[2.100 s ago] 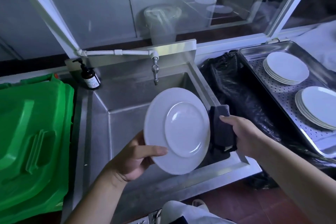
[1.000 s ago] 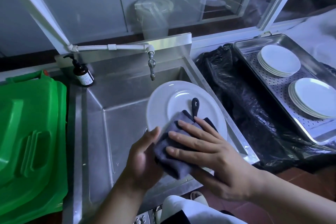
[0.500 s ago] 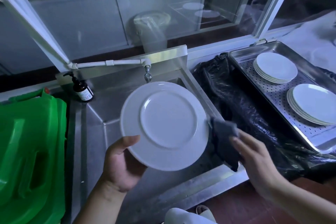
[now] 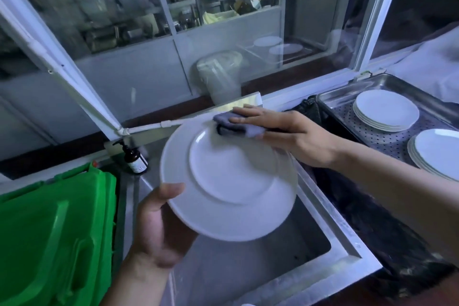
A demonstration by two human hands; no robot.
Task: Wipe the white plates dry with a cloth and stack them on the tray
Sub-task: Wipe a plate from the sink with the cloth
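White plate (image 4: 231, 181) at frame centre, held tilted over the steel sink (image 4: 248, 263), underside with foot ring facing the camera. Left hand (image 4: 159, 226) grips its lower-left rim, thumb on the near face, other fingers hidden behind the plate. Right hand (image 4: 293, 134) comes in from the right and presses a grey cloth (image 4: 236, 126) on the plate's upper rim; its fingers (image 4: 248, 119) lie straight and together, flat on the cloth. Whether the thumb pinches under the cloth, cannot tell.

Right of frame: perforated steel tray (image 4: 387, 136) with two stacks of white plates, far stack (image 4: 386, 110) at upper right, near stack (image 4: 437, 153) at the right edge, partly cut off. Between sink and tray lies a black plastic bag (image 4: 372, 221); the right forearm crosses over it and hides part of the tray's near end.

Left of frame: green plastic bin lid (image 4: 54, 236), just beside the sink. Brown pump bottle (image 4: 135, 159) on the sink's back left corner. White water pipe (image 4: 149, 128) runs along the back, its tap end hidden behind the plate. Glass partition (image 4: 218, 20) fills the top, with reflections of plates in it.
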